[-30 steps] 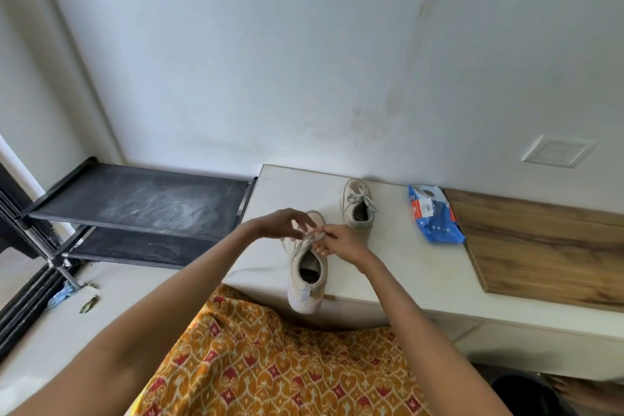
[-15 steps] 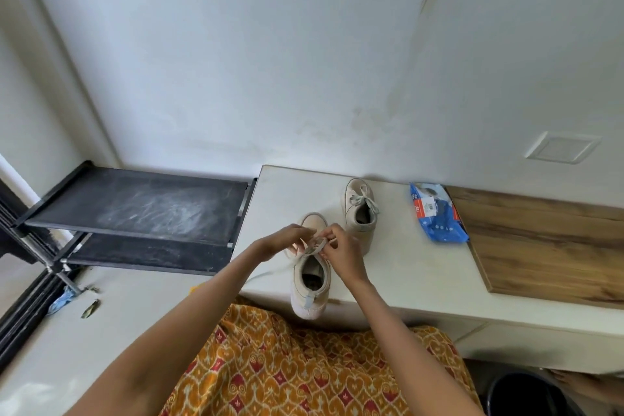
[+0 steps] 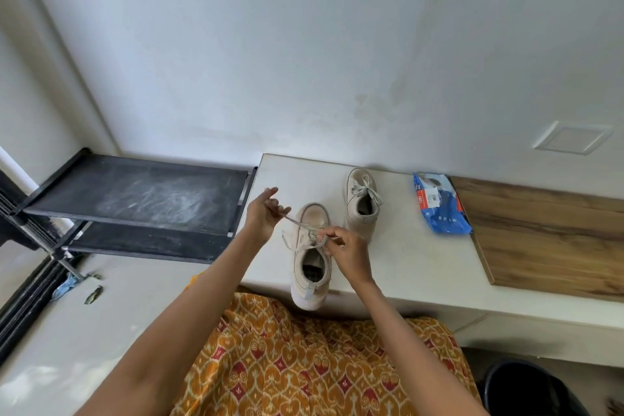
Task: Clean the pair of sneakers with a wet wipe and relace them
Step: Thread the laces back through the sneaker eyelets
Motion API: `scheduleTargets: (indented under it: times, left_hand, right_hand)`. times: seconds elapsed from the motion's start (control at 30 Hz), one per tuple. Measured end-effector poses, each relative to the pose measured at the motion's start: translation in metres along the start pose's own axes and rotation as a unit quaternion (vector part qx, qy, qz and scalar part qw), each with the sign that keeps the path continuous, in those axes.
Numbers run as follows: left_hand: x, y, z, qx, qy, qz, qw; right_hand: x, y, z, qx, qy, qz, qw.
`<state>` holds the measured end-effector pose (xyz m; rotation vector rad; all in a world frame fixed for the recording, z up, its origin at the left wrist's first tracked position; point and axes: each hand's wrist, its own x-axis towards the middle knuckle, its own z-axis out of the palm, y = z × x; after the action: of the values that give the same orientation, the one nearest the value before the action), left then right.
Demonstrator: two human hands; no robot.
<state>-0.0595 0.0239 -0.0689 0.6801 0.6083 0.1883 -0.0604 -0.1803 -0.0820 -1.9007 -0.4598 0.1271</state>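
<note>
The near sneaker (image 3: 312, 257) sits at the front edge of the tabletop (image 3: 415, 267), its heel poking out over that edge, and this is the lacing step, right at the knot. The left hand (image 3: 261, 216) is out toward the tabletop's left edge, fingers curled in a pinching grip on one end of the lace (image 3: 293, 220), which runs taut from the eyelets. The right hand (image 3: 344, 246) hovers over the tongue, its grip pinched round a loop of the same lace, just above the shoe's opening. The far sneaker (image 3: 361, 204) stands by the back edge against the wall, laces already tied in a bow, so by the look of it one shoe is done and this one is nearly there. The wet wipe pack (image 3: 439, 204) lies toward the back edge, between the far sneaker and the wooden board (image 3: 547, 236), well apart from both hands. Next move, as judged here: wrap the left end round the held loop and pull through, steadying the shoe so the overhanging heel doesn't tip it off the front edge. Room is decent: open tabletop on the right of the near sneaker, though the left hand is already at the left edge, beside the black rack (image 3: 135, 199).
</note>
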Motion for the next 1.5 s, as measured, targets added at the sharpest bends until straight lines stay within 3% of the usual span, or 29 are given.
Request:
scheduleTargets:
  times: [0.13, 0.27, 0.4, 0.47, 0.53, 0.57, 0.67, 0.8, 0.9, 1.03, 1.1, 1.27, 1.4, 1.5]
  left_hand:
    - [-0.002, 0.003, -0.009, 0.228, -0.053, 0.036, 0.972]
    - [-0.004, -0.004, -0.02, 0.495, -0.12, 0.047, 0.859]
    - [-0.008, -0.014, -0.014, 0.653, -0.155, 0.066, 0.738]
    - [-0.008, -0.016, -0.01, 0.69, -0.155, 0.088, 0.701]
    - [-0.006, -0.017, -0.005, 0.703, -0.163, 0.091, 0.686]
    - [-0.004, -0.016, -0.004, 0.721, -0.167, 0.093, 0.666]
    - [-0.004, -0.015, -0.001, 0.811, -0.154, 0.136, 0.547]
    - [-0.008, -0.013, 0.003, 0.826, -0.132, 0.243, 0.492]
    - [-0.006, -0.011, 0.01, 0.81, -0.188, 0.287, 0.475]
    - [-0.001, -0.007, 0.024, 0.788, -0.347, 0.15, 0.487]
    - [0.002, -0.007, 0.029, 0.777, -0.35, 0.12, 0.509]
    - [0.005, -0.007, 0.033, 0.788, -0.353, 0.139, 0.484]
    - [0.004, -0.009, 0.028, 0.758, -0.36, 0.09, 0.537]
    - [0.001, 0.002, 0.021, 0.692, -0.373, 0.003, 0.618]
  right_hand:
    - [-0.004, -0.005, -0.002, 0.122, 0.046, 0.08, 0.988]
    - [-0.011, -0.004, -0.007, 0.215, 0.125, 0.127, 0.96]
    - [-0.01, -0.004, -0.019, 0.317, 0.216, 0.18, 0.906]
    - [-0.006, -0.005, -0.028, 0.344, 0.258, 0.198, 0.881]
    - [0.001, -0.006, -0.034, 0.328, 0.287, 0.221, 0.873]
    - [0.005, -0.005, -0.036, 0.307, 0.29, 0.242, 0.874]
    - [0.014, -0.001, -0.038, 0.243, 0.214, 0.326, 0.888]
    - [0.011, 0.002, -0.039, 0.046, 0.089, 0.317, 0.943]
    - [0.007, 0.002, -0.038, -0.1, 0.048, 0.233, 0.966]
    - [0.009, -0.002, -0.032, -0.126, 0.009, 0.104, 0.987]
    - [0.011, -0.005, -0.031, -0.156, -0.043, 0.052, 0.985]
    - [0.01, -0.012, -0.028, -0.202, -0.152, 0.014, 0.967]
    - [0.009, -0.018, -0.023, -0.244, -0.131, 0.028, 0.961]
    - [0.009, -0.017, -0.021, -0.301, -0.104, 0.009, 0.948]
